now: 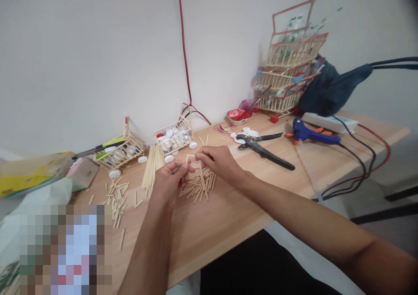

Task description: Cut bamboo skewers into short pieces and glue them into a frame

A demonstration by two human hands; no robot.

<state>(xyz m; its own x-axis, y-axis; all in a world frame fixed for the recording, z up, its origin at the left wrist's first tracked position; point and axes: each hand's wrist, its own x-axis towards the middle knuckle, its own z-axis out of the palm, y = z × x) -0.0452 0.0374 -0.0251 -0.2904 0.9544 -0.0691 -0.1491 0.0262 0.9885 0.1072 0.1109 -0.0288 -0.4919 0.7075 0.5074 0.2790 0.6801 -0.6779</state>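
Above the wooden table, my left hand and my right hand face each other with fingers pinched. Between them is a small frame of thin wooden sticks, partly hidden by the fingers; one stick slants down from it. My right thumb and fingertips close on its top corner, and my left thumb and fingers grip its left side. Under the hands lies a pile of short cut sticks. Long sticks lie in a bundle beside my left hand.
Two small stick carts with white wheels stand behind. Scattered stick offcuts lie left. To the right are black cutters, a blue glue gun with cables, a bowl of red paint and stacked stick carts.
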